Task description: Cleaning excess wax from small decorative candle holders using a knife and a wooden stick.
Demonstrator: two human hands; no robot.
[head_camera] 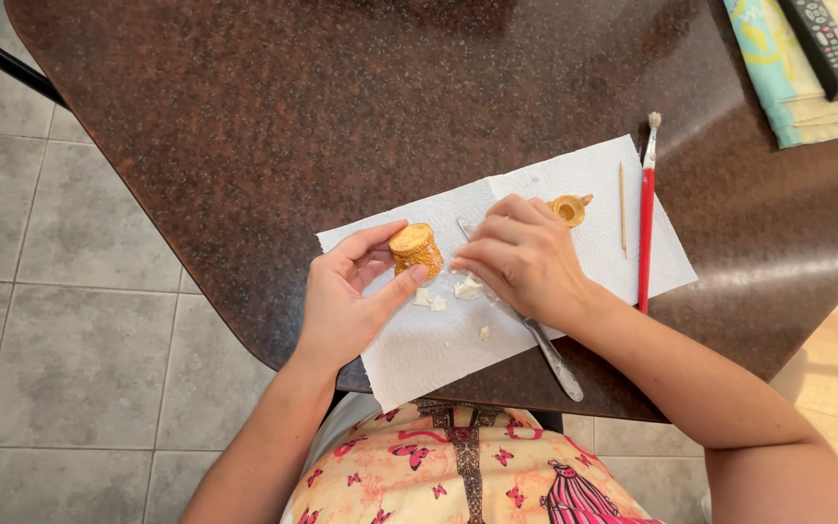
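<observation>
The gold figurine [416, 248] sits over the paper towel [419, 349], pinched in my left hand [341, 301] — my right hand [526, 257] grips a knife [545, 349], scraping white bits loose. Next calls for steady pressure. Beyond the towel's far edge — a red brush [646, 223].

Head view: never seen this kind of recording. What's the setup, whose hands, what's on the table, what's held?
There is no machine here. A person wears a camera on the head, so the one picture looks straight down at their own two bare hands over a dark speckled table. The left hand pinches a small gold ornament. The right hand holds a metal knife whose handle sticks out towards the body. Both work above a white paper towel strewn with white crumbs. Also on the towel: a second gold piece, a thin wooden stick and a red paintbrush. A remote control lies far right on a folded cloth.
</observation>
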